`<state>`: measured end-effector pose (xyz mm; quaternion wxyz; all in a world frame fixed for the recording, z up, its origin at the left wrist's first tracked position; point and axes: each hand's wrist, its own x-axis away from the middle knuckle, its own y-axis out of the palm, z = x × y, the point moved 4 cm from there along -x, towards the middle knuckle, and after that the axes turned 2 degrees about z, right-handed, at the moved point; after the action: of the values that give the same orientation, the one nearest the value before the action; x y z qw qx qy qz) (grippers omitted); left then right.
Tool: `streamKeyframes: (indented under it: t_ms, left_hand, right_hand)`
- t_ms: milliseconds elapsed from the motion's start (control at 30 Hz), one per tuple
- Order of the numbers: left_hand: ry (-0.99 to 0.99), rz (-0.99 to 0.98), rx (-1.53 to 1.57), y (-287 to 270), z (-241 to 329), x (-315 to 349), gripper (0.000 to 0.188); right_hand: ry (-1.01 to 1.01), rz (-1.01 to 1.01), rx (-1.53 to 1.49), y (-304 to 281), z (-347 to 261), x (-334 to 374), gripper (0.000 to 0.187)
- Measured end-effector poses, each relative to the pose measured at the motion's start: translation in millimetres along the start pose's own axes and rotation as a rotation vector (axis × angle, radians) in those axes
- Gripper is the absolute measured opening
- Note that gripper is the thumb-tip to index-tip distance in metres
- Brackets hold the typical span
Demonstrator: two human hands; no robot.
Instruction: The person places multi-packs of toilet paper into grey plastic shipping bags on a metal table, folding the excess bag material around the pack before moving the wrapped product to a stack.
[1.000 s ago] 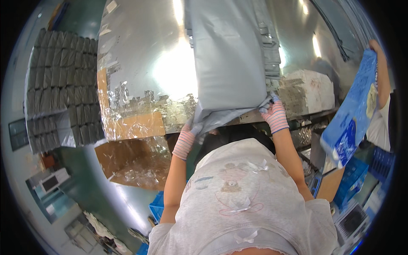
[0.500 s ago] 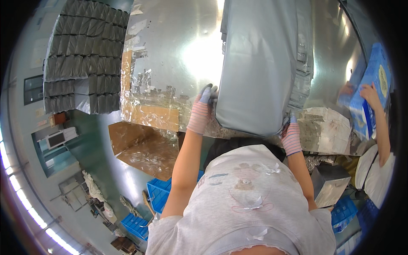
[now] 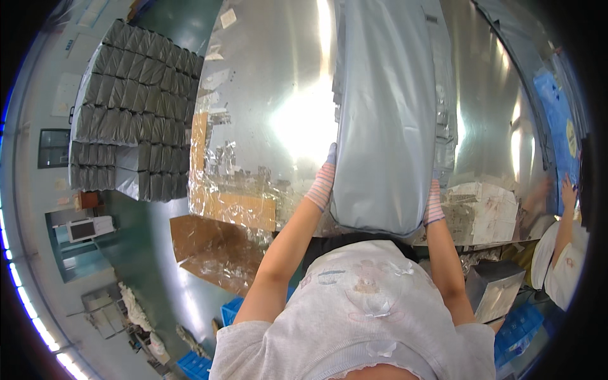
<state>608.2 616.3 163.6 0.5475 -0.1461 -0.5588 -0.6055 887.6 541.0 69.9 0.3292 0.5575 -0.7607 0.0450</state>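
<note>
A long grey plastic bag [image 3: 386, 126] stretches away from my body across the metal table, with vertical creases along its top. At its left near side is my left hand [image 3: 324, 180], in a pink-and-white striped glove with grey-blue fingertips; it is closed on the bag's edge, the fingers partly hidden. On the opposite side my right hand [image 3: 434, 204], in the same kind of glove, holds the right edge, its fingers mostly out of sight beside the plastic. More flat grey bags [image 3: 446, 95] show beneath, along the right side.
The metal table [image 3: 266, 69] has tape and cardboard on its left edge. Below that edge stands an open cardboard box [image 3: 218, 250]. Stacked dark grey packs [image 3: 139, 95] rise at the far left. On the right, another person's hand [image 3: 568, 190] is near a blue package [image 3: 557, 120].
My view has shifted, so the table sits lower. Both hands have moved from the bag's near corners farther up its sides. The bag looks narrower and more creased.
</note>
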Motion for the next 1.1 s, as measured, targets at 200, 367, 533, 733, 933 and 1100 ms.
streamKeyframes:
  t_ms: [200,367,533,733,933,1100]
  left_hand:
    - [0.364,-0.253,-0.129,46.9,48.2,102.5,0.074]
    - [0.382,-0.381,0.03,54.5,80.1,156.7,0.071]
    - [0.501,-0.328,0.078,17.7,116.6,197.4,0.072]
    - [1.166,0.573,-0.662,-142.0,241.3,187.4,0.051]
    - [0.543,0.901,-1.913,-105.8,220.7,168.2,0.046]
    - [1.214,0.664,-2.016,-92.0,151.6,103.1,0.06]
  right_hand:
    - [-0.104,-0.071,0.021,114.4,-124.5,93.8,0.056]
    - [-0.419,-0.117,0.195,192.9,-195.0,155.6,0.074]
    - [-0.54,-0.192,0.311,249.9,-196.1,175.6,0.077]
    - [-0.603,-0.313,0.537,351.3,-145.3,153.2,0.072]
    - [-0.681,-0.404,0.952,374.2,-109.4,162.3,0.052]
    - [-0.47,-0.254,0.989,312.0,-72.6,154.7,0.049]
